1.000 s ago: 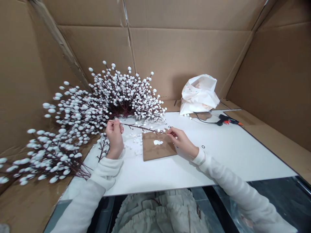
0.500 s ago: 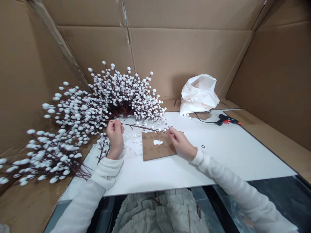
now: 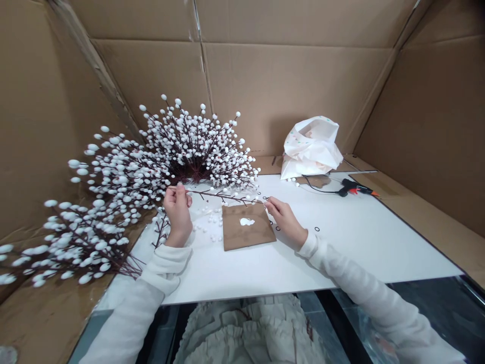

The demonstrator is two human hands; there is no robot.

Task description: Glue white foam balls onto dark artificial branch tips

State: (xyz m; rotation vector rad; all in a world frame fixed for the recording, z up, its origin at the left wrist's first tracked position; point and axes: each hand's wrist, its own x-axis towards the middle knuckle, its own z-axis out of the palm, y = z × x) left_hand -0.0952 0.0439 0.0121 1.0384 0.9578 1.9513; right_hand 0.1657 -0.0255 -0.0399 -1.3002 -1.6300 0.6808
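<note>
A thin dark brown twig [image 3: 223, 195] with short side shoots and a few white berries toward its right end is pinched by my left hand [image 3: 178, 212]. It stretches rightward above a square of brown cardboard [image 3: 248, 237]. A white blob [image 3: 247, 222], glue-like, sits on that square. My right hand [image 3: 285, 222] hovers just beyond the twig's right tip, thumb and finger pressed together. Whatever they hold, if anything, is too small to make out. Loose white berries [image 3: 215, 222] lie left of the cardboard. Bare twigs [image 3: 161, 227] rest beside my left wrist.
Bunches of white-berried stems [image 3: 193, 146] fill the left and back of the white board [image 3: 352, 242]. A white bag [image 3: 312, 151] stands at the back, near a black glue gun [image 3: 356, 188] with a cord. Small black rings [image 3: 317, 229] dot the board. Cardboard walls enclose everything.
My right fingertips have moved slightly right, off the twig's tip, leaving a small gap. My left hand has shifted a little left and up with the twig.
</note>
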